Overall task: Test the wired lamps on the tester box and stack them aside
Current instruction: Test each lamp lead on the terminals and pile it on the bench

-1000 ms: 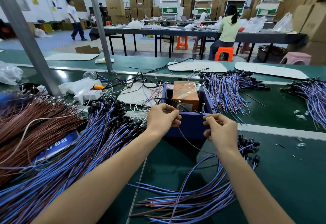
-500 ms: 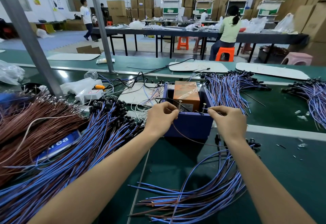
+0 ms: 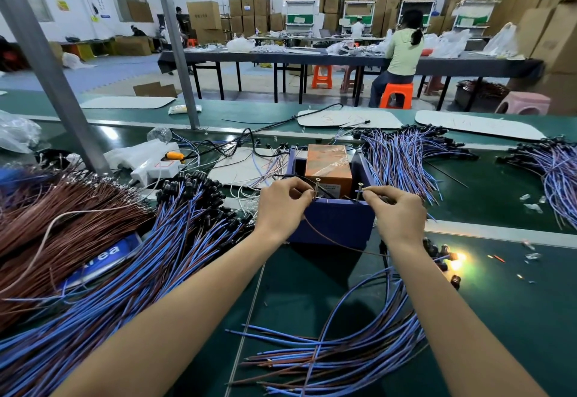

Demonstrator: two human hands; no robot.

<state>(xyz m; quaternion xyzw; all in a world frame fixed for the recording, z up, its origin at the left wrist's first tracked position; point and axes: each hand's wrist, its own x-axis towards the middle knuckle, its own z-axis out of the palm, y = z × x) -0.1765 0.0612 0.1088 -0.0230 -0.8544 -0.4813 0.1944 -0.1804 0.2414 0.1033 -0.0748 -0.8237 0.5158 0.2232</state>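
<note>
Green bench (image 3: 515, 328), tester box (image 3: 334, 223) frame centre, wire bundles (image 3: 150, 271) crowding left.
Left hand (image 3: 281, 206) pinches brown lead (image 3: 331, 239), right hand (image 3: 396, 212) blue lead (image 3: 359, 191), at box's near rim; lamp (image 3: 456, 264) glows right-centre; bench surface shows lower right.

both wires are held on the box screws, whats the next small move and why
Probably lift both wires off the screws and lay this lamp on the near pile. The left hand and right hand pinch them against the tester box screws, and the lamp by the right wrist glows.
</note>
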